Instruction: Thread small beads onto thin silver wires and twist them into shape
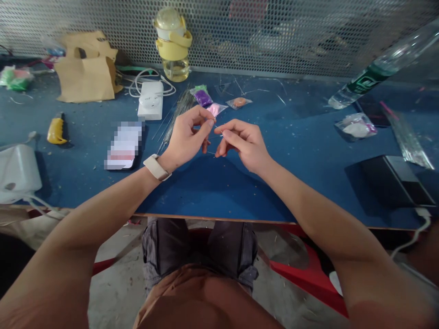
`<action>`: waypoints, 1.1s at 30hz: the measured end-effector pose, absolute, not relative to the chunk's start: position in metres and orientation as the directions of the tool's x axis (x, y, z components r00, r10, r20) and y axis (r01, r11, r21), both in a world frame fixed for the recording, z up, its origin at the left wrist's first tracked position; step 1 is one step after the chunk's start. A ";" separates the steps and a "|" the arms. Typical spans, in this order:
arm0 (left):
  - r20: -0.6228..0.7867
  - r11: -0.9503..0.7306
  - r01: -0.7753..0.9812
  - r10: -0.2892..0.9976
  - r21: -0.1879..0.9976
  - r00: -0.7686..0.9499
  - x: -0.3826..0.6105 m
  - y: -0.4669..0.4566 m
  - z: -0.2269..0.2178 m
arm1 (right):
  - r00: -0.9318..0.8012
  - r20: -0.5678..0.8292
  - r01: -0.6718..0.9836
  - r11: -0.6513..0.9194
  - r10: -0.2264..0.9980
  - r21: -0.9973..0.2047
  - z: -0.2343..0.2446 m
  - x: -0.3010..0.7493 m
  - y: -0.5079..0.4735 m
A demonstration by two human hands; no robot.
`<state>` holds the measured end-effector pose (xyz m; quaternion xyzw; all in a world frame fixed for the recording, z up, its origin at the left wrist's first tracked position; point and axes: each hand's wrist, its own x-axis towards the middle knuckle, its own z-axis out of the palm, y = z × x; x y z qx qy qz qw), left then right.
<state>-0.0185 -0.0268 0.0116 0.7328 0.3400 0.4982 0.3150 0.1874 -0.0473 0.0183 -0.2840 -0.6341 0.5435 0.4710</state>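
Observation:
Above the front middle of the blue table, my left hand (188, 136) and my right hand (247, 142) face each other with a small gap between them. Both are closed in a pinch of thumb and finger. A thin wire (215, 136) spans the gap, and its bent ends pass behind my fingers. Just behind my left hand lies a bundle of thin straight wires (179, 109). Beyond my fingertips are small bags of purple clay (202, 97), pink clay (215, 109) and orange clay (239, 103).
A phone (124, 146), white power bank (151, 100) and yellow cutter (56, 130) lie left. A yellow-lidded bottle (174, 48) and paper bag (85, 77) stand behind. Rightward are a leaning water bottle (368, 78), bagged white clay (356, 125) and black box (391, 180). Perforated metal backs the table (219, 187).

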 end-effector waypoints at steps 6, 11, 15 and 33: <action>0.528 -0.579 0.252 0.813 0.775 0.244 -0.015 -0.036 0.017 | -0.536 0.194 -0.207 0.095 0.822 -0.974 0.021 0.191 -0.042; 0.671 -0.706 0.474 0.687 0.526 0.279 -0.018 -0.036 0.016 | -0.567 0.134 -0.195 0.026 0.813 -0.980 0.026 0.190 -0.046; 0.682 -0.702 0.513 0.679 0.495 0.271 -0.019 -0.033 0.014 | -0.556 0.114 -0.174 0.019 0.824 -0.985 0.028 0.190 -0.048; 0.616 -0.663 0.458 0.739 0.592 0.274 -0.020 -0.031 0.018 | -0.442 0.184 -0.174 0.117 0.878 -0.978 0.020 0.187 -0.045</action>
